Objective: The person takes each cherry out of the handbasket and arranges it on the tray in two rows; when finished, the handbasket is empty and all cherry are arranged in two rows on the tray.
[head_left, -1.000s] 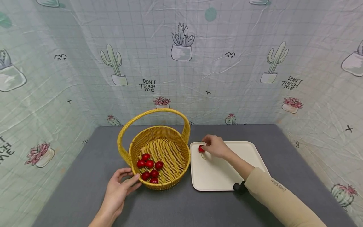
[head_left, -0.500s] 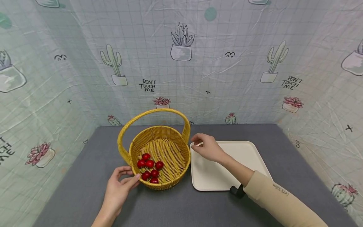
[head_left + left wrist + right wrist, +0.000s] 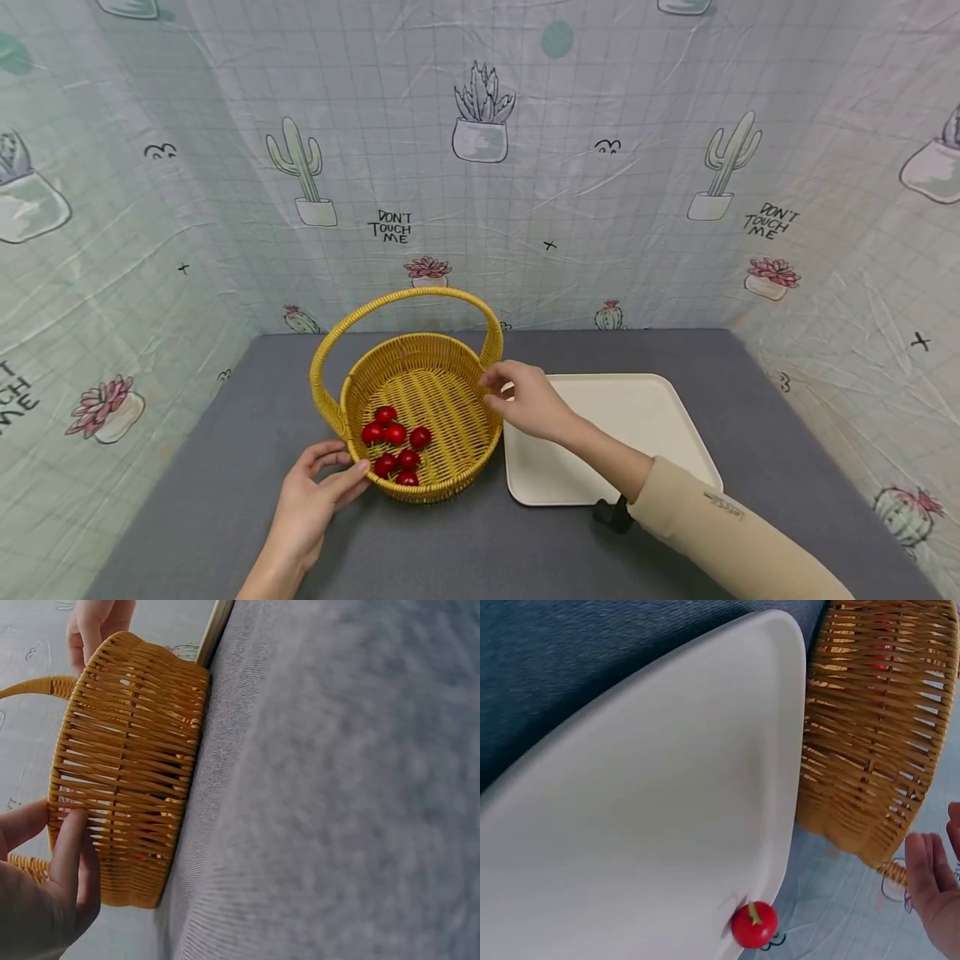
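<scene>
My left hand (image 3: pixel 311 500) grips the near-left rim of a round yellow woven basket (image 3: pixel 472 467), thumb on top. In the left wrist view, my left hand's fingers (image 3: pixel 69 851) press on the basket's woven side (image 3: pixel 124 765). Several red cherries (image 3: pixel 395 433) lie at the basket's near-left side. My right hand (image 3: pixel 528 400) hovers at the basket's right rim, fingers loosely bent, thumb and forefinger apart. No cherry shows between them. One cherry with a green stem (image 3: pixel 754 924) rests at a corner of the cream tray (image 3: pixel 652 780); in the head view my right hand hides it.
The cream tray stands right of the basket, close beside it, on a grey cloth-covered table (image 3: pixel 450 550). An arched handle (image 3: pixel 405 293) rises over the basket. A black strap piece (image 3: pixel 613 515) hangs at my right wrist. A printed curtain (image 3: pixel 480 208) encloses the back and sides.
My right hand has moved left from the cherry at the tray's far-left corner to the basket's right rim. My left hand and the basket have stayed in place.
</scene>
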`<state>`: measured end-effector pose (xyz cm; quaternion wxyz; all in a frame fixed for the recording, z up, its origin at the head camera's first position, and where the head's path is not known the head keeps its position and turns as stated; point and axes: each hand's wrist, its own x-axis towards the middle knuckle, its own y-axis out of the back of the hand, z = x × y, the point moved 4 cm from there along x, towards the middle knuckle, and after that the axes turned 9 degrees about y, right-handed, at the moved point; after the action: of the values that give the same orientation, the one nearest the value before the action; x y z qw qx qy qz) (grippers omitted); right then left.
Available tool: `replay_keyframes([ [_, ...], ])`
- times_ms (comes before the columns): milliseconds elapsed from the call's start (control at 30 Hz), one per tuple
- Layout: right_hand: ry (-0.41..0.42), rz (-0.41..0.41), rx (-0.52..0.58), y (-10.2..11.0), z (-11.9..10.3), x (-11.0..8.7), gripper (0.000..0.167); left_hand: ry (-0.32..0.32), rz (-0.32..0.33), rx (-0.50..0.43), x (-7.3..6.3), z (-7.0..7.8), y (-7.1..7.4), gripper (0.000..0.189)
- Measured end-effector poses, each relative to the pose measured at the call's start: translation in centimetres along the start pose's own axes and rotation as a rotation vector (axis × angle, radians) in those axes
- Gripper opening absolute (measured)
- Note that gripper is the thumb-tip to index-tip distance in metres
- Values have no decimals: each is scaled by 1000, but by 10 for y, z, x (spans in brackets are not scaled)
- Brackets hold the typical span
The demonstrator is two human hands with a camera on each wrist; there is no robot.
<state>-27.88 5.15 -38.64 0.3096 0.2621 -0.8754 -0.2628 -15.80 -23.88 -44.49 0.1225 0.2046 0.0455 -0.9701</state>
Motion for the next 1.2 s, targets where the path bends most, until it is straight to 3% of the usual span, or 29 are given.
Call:
replay_keyframes([
  [267, 12, -159, 10, -23, -6, 14, 18, 10, -24, 4, 4, -2, 1, 62],
  [600, 45, -372, 42, -54, -6, 37, 19, 19, -101, 87, 8, 7, 6, 54],
  [900, 2, -440, 39, -75, -3, 48, 26, 24, -137, 101, 13, 9, 8, 55],
  [1200, -30, -469, -97, -94, -1, 52, 31, 42, -116, 53, 14, 3, 7, 53],
])
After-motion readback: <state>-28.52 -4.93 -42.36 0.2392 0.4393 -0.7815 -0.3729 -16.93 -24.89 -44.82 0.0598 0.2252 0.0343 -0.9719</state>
